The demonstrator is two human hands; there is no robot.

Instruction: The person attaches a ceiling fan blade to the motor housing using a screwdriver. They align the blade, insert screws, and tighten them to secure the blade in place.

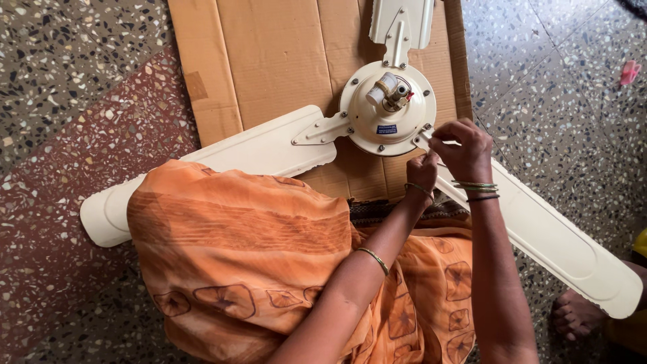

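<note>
Three cream blades make up the ceiling fan (387,111), lying flat w/ its round motor hub up; a short shaft and wires stick out of the hub top. One blade runs off to the left of the fingers, one straight beyond them, and the right blade (546,232) passes just under them, down to the lower right. Fan sits partly on a flattened brown cardboard sheet (269,61), which lies on speckled terrazzo floor (67,81), w/ a reddish patch. Orange patterned cloth (236,249) over the person's lap covers the near part of the left blade and fills the space below the wrists. Another person's bare foot (573,315) shows well right of the hands, by the right blade's tip.

Both forearms reach up from the bottom edge, bangles at wrists. Right hand (461,148) has fingertips pinched together at the blade bracket beside the hub rim; can't tell what's between them, too small. Left hand (423,168) is curled shut just below it, touching the same bracket area.
</note>
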